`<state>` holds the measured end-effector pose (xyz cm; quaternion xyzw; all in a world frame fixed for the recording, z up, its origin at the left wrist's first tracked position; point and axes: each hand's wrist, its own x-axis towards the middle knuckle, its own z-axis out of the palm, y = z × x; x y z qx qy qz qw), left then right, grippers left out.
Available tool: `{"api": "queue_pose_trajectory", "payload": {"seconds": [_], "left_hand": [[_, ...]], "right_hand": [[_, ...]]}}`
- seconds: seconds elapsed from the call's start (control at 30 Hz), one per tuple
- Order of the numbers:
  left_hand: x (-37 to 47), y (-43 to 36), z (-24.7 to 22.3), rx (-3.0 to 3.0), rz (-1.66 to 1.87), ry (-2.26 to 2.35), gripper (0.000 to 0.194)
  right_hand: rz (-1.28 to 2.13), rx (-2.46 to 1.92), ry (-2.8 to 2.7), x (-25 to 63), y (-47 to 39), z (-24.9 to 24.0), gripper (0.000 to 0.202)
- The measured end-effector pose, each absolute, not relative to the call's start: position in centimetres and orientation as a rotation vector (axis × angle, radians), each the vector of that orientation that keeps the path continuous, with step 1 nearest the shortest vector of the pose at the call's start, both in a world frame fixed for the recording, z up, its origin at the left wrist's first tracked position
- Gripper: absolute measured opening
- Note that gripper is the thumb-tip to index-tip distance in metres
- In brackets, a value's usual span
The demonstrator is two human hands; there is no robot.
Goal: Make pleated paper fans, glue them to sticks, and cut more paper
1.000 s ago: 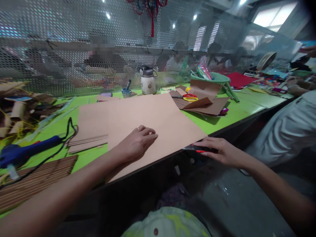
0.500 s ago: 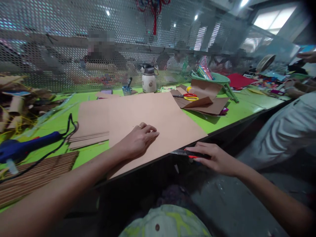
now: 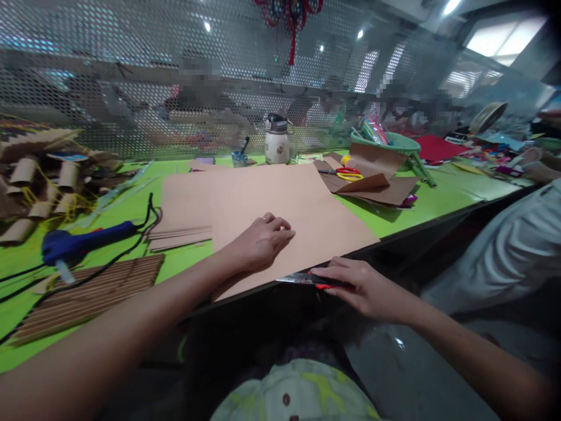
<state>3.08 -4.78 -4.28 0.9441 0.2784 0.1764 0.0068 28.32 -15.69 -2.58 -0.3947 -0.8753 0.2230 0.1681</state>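
My left hand (image 3: pixel 268 238) rests on a large brown card sheet (image 3: pixel 280 193), fingers loosely bent, with a ring on one finger. The sheet lies partly over a stack of similar sheets (image 3: pixel 186 204) and reaches the table's front edge. In my right hand (image 3: pixel 350 286) is a utility knife (image 3: pixel 318 279) with a black and red handle. Its bare blade points left along the sheet's near edge, just off the table front. Whether the blade touches the sheet I cannot tell.
On the green table (image 3: pixel 456 193) lie a blue glue gun (image 3: pixel 87 241) with black cords, corrugated cardboard (image 3: pixel 100 292), scissors (image 3: pixel 344 173) and brown scraps (image 3: pixel 368 190). A bottle (image 3: pixel 277 140) and a green basket (image 3: pixel 385 140) stand behind. A person's grey-clad leg (image 3: pixel 508 251) is at right.
My right hand and the knife have moved left along the sheet's near edge. My left hand stays on the sheet. The whole view has shifted slightly, moving the scene rightward.
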Motion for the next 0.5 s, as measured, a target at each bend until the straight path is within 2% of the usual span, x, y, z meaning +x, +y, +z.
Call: {"api": "queue_pose_trajectory", "payload": {"seconds": [0.5], "left_hand": [[3.0, -4.8, -4.6, 2.976, 0.569, 0.848, 0.037]], "right_hand": [[0.733, -1.106, -2.481, 22.5, -16.5, -3.4, 0.038]]}}
